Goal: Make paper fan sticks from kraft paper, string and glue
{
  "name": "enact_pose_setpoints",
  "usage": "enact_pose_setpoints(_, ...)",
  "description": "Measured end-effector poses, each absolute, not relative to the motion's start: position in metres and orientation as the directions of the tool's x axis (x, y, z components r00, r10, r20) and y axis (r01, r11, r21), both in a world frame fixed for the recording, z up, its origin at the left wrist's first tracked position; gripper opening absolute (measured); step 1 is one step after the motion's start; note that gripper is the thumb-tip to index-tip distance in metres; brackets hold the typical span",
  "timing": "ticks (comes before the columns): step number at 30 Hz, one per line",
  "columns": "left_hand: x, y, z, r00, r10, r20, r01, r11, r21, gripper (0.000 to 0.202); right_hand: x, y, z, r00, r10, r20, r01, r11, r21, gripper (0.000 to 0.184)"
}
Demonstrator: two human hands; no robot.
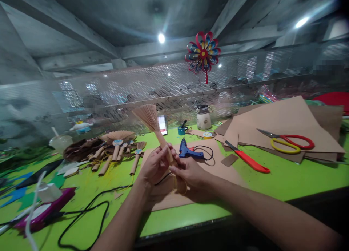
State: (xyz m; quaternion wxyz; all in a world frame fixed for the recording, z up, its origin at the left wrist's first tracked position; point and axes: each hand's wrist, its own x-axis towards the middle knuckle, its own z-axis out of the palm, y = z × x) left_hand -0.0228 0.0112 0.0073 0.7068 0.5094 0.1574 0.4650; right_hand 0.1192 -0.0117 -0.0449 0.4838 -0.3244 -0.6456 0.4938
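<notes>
Our fingers are closed at both hands: the left hand (156, 163) pinches the narrow neck of a tan pleated-paper fan with a slim handle (161, 137), while the right hand (193, 171) has its thumb and fingers around the same handle lower down. We cannot tell how firmly either one presses, and the wrapped fingers hide part of the handle.

The fan's long axis is what matters to us here. It slants from the spread pleats, up and to the left beyond our left fingertips, down to the lower end by our right palm. So the left hand is nearer the pleats and the right hand nearer the butt, where a thin loop of yellow string (186, 190) hangs. The fan is held up, above a flat sheet of light brown paper (226, 172).

Just past the right hand, a blue plastic glue gun (189, 152) lies on that sheet, its nozzle pointing away from us. Further right we have a small dark brown paper rectangle (229, 160) and a red-handled knife (252, 162), then scissors with one red and one yellow loop (286, 141) on stacked brown paper. To our left, several similar brown paper fans (117, 149) lie grouped on the lime-green table (263, 187).
</notes>
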Motion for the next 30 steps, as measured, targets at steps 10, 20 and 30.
enact_pose_setpoints(10, -0.016, 0.016, 0.002, 0.414, 0.89, 0.189, -0.445, 0.017, 0.895, 0.024, 0.127, -0.002, -0.038, -0.113, 0.912, 0.394, 0.038, 0.401, -0.915, 0.032)
enact_pose_setpoints(20, -0.018, 0.035, -0.015, 0.009, 0.975, 0.22, -0.241, -0.212, 0.947, 0.025, 0.133, 0.01, -0.04, 0.109, 0.9, 0.422, 0.127, 0.408, -0.904, 0.037)
enact_pose_setpoints(30, -0.016, 0.024, -0.004, 0.038, 0.97, 0.24, -0.254, -0.223, 0.941, 0.026, 0.134, 0.013, -0.044, 0.111, 0.919, 0.378, 0.107, 0.368, -0.924, 0.035)
